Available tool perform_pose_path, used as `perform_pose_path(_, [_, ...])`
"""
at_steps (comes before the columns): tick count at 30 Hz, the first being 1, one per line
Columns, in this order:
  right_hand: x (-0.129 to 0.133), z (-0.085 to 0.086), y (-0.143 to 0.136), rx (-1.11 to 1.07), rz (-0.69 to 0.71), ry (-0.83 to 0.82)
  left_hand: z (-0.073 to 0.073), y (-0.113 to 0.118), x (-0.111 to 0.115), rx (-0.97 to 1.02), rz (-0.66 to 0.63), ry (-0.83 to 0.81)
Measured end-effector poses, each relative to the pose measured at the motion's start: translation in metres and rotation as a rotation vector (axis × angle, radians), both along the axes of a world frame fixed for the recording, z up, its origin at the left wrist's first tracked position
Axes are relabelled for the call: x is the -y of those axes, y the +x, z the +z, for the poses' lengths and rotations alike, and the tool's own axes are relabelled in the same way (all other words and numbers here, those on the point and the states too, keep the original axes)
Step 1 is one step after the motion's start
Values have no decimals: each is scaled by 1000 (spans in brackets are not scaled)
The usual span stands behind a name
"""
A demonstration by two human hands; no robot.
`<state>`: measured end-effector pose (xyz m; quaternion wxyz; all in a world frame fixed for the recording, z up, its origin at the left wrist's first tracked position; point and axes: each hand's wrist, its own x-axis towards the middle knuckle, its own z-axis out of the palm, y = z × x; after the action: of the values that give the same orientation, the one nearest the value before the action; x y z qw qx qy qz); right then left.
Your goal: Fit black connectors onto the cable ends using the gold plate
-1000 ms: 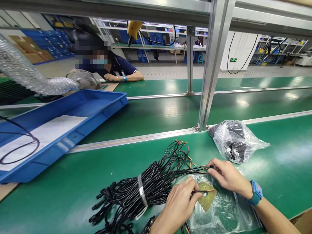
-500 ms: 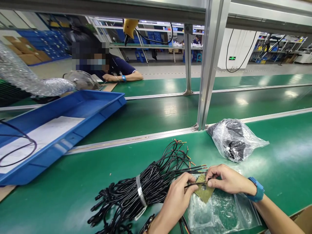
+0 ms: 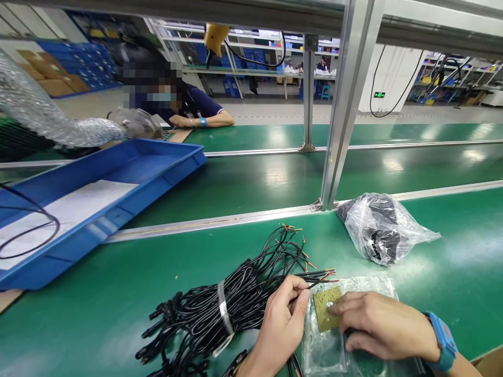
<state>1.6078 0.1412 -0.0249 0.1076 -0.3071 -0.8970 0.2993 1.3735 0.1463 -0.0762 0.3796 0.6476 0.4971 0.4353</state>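
Observation:
A bundle of black cables (image 3: 228,303), tied with a white band, lies on the green bench, its stripped red and yellow wire ends fanning toward the upper right. My left hand (image 3: 281,324) pinches one black cable of the bundle between thumb and fingers. My right hand (image 3: 379,324), with a blue wristband, lies flat with its fingertips pressing a small yellow-green circuit board (image 3: 323,312). The board rests on a clear plastic bag (image 3: 334,351) under both hands.
A clear bag of black parts (image 3: 379,228) lies right of an aluminium post (image 3: 346,110). A blue tray (image 3: 129,178) with a white sheet and a looped cable sits at the left. Across the conveyor, a person (image 3: 184,107) leans on the far bench.
My right hand has moved down and nearer, flattening onto the circuit board. My left hand has let go of the wire it held over the board and pinches a cable of the bundle.

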Motion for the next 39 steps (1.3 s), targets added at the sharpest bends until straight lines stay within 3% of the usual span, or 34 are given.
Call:
perform_pose_path(7, [-15,8,12,66,-23,-95,3,-3,2,-227,-154,76])
perform_pose_path(13, [-20,13,19,-71,-140,-11,2,-6,5,-472,-209,174])
perform_pose_path(18, [-16,-2,-2,-29,12,42,-9,-3,5,-644,-224,234])
perform_pose_path(21, [-11,-12,-12,74,19,116,-10,-2,6,-731,-212,292])
perform_pose_path(24, [-13,-10,-8,87,-11,120,-8,-1,7,-797,-193,330])
perform_pose_path(29, [-22,-2,5,-5,-88,107,-7,0,5,-865,-207,321])
perform_pose_path(34, [-18,-11,-5,54,10,121,-6,1,4,-970,-258,266])
perform_pose_path(39, [-18,-13,-8,12,-45,140,-1,3,2,-1091,-290,202])
